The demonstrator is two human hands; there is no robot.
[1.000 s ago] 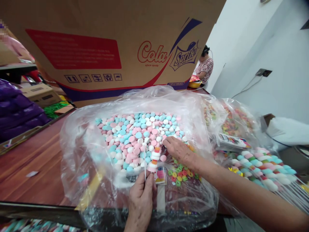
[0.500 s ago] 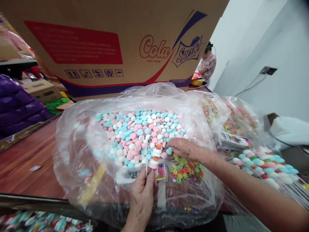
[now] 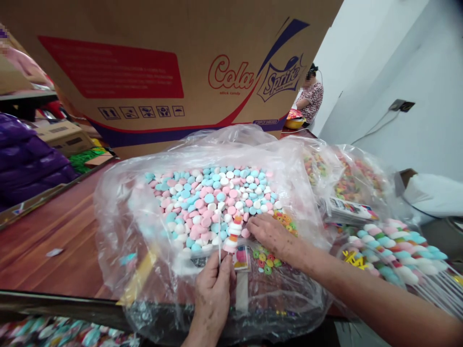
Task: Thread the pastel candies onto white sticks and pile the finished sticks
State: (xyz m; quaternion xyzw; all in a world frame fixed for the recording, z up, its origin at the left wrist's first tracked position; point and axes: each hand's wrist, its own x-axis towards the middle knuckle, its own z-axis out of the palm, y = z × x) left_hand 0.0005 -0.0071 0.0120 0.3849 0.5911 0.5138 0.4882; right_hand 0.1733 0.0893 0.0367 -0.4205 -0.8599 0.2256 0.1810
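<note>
My left hand (image 3: pixel 213 294) is closed around a white stick (image 3: pixel 219 236) and a short candy skewer (image 3: pixel 234 234) stacked with white, orange and pink pieces. Both stand upright out of the fingers. My right hand (image 3: pixel 271 236) is bent with its fingers together, the tips beside a pink candy (image 3: pixel 245 233); whatever they pinch is hidden. Behind both hands spreads a heap of pink, blue and white round candies (image 3: pixel 202 193) on an open clear plastic bag (image 3: pixel 115 241). Small ring candies (image 3: pixel 265 260) in green, yellow and red lie partly under my right hand.
A large cardboard box (image 3: pixel 195 111) stands behind the bag. On the right lie finished candy skewers (image 3: pixel 401 250), a stack of printed packets (image 3: pixel 349 210) and bagged ring candies (image 3: pixel 347 168). Purple packages (image 3: pixel 32 159) are at left. A person (image 3: pixel 310 99) sits far back.
My right hand has moved slightly down and left, covering more of the ring candies and uncovering others behind it. The bag's left side has shifted right. My left hand stays in place.
</note>
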